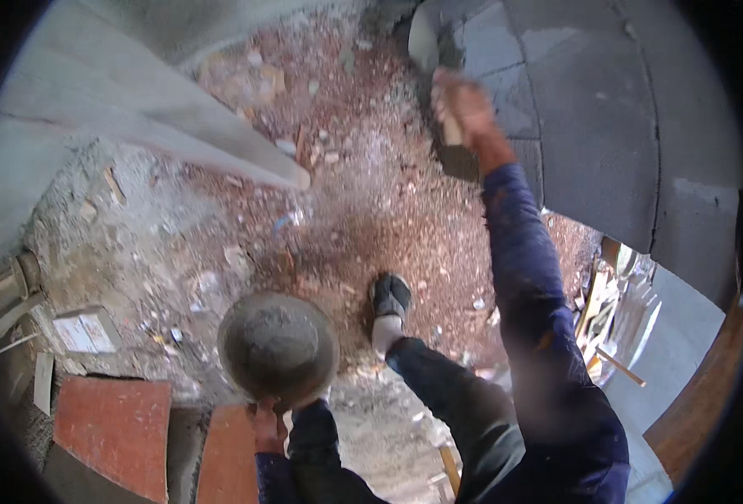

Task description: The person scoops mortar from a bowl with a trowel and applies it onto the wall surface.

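Mortar (279, 332), grey and pasty with a lumpy surface, lies inside a round, wide-rimmed bowl (231, 367) whose wall is crusted in the same dull grey. The left hand (268, 428) holds the bowl at its near rim, fingers curled against the edge; how far they reach beneath it I cannot tell. Well beyond the bowl and to its right, the right hand (470, 107) has its fingers wrapped around the pale, wood-like handle of what looks like a trowel (423, 40), though blur hides each finger's exact place. The tool's smooth, light, rounded blade is beside the edge of a grey slab surface (590, 109), flat and matte, crossed by dark joint lines and marked with paler smears.

Between bowl and slabs spreads coarse reddish rubble (422, 227), gritty and strewn with chips. A dark shoe (391, 294) stands on it, just right of the bowl. Beyond the bowl to the left, a smooth, pale post (195, 118) slants across the ground. Left of the bowl lies a whitish, boxy block (86, 330); nearer than that, also left of the bowl, is a flat, scuffed, orange-red board (115, 428).
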The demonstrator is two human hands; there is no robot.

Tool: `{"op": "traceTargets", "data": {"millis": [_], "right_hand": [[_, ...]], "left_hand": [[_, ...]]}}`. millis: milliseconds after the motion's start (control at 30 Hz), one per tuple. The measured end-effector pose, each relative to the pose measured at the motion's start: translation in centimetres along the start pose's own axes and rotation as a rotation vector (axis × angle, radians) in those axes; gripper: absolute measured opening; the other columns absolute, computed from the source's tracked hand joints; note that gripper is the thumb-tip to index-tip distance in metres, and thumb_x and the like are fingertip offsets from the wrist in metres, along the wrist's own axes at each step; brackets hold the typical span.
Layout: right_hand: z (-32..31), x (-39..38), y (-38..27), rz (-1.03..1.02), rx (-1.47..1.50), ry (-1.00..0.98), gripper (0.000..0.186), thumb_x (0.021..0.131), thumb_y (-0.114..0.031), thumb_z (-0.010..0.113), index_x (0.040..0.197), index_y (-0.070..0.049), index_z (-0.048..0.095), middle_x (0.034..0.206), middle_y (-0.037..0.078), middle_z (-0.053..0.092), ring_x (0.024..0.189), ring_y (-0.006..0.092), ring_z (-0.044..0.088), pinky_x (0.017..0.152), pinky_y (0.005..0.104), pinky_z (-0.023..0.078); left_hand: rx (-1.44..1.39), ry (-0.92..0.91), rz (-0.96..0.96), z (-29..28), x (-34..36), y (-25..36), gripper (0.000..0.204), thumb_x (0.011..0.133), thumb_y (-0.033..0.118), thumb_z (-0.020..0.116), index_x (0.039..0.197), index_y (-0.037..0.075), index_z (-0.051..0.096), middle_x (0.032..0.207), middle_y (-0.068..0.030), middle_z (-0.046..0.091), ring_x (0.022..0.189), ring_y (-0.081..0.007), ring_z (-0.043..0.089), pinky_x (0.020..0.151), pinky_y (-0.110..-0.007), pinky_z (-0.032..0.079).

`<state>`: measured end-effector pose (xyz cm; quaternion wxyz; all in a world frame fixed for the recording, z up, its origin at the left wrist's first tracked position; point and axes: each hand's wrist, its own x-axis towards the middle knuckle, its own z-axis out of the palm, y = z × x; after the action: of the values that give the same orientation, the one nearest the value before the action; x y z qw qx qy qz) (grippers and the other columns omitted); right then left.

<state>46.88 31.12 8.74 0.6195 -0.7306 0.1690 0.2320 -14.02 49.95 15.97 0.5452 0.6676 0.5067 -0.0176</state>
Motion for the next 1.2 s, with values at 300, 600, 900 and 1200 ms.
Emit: {"op": "traceTargets", "data": {"millis": [300, 600, 900, 1200], "right_hand": [[-3.0, -28.1, 0.2, -0.281, -1.064, -0.728, 0.020, 0.094, -0.025, 0.054, 0.102, -0.008, 0.060, 0.082, 0.007, 0.067, 0.065, 0.0226, 0.066, 0.060, 0.0362, 0.059], [0.5, -34.6, 10.9, -0.226, -1.534, -0.876, 0.035, 0.092, -0.025, 0.055, 0.119, -0.004, 0.056, 0.086, 0.015, 0.066, 0.071, 0.0288, 0.067, 0.060, 0.0414, 0.058], [0.2, -38.9, 9.3, -0.480, -0.980, -0.577, 0.038, 0.088, -0.025, 0.060, 0.122, -0.008, 0.058, 0.117, 0.018, 0.063, 0.088, 0.0354, 0.066, 0.075, 0.0407, 0.057], [4.0, -34.9, 6.0, -0.136, -0.671, -0.711, 0.040, 0.091, -0.036, 0.060, 0.113, -0.003, 0.061, 0.103, 0.017, 0.063, 0.082, 0.0228, 0.067, 0.071, 0.0370, 0.055]], "left_hand": [[-0.604, 0.012, -0.538, 4.8, -0.7, 5.0, 0.038, 0.074, -0.002, 0.059, 0.111, 0.006, 0.058, 0.100, -0.0051, 0.062, 0.081, -0.0156, 0.061, 0.062, -0.028, 0.049], [-0.303, -0.321, -0.109, 5.3, 1.9, 11.0, 0.061, 0.076, -0.006, 0.054, 0.136, 0.000, 0.042, 0.121, -0.0078, 0.056, 0.106, -0.0177, 0.054, 0.091, -0.030, 0.045], [-0.472, -0.415, -0.110, 1.5, 6.6, 11.0, 0.052, 0.081, -0.003, 0.058, 0.131, 0.001, 0.048, 0.113, -0.0085, 0.061, 0.101, -0.0195, 0.059, 0.085, -0.032, 0.049], [-0.543, -0.195, -0.213, -0.5, 6.9, 9.5, 0.045, 0.078, -0.004, 0.059, 0.123, 0.004, 0.053, 0.105, -0.0067, 0.062, 0.095, -0.0194, 0.061, 0.079, -0.032, 0.051]]}}
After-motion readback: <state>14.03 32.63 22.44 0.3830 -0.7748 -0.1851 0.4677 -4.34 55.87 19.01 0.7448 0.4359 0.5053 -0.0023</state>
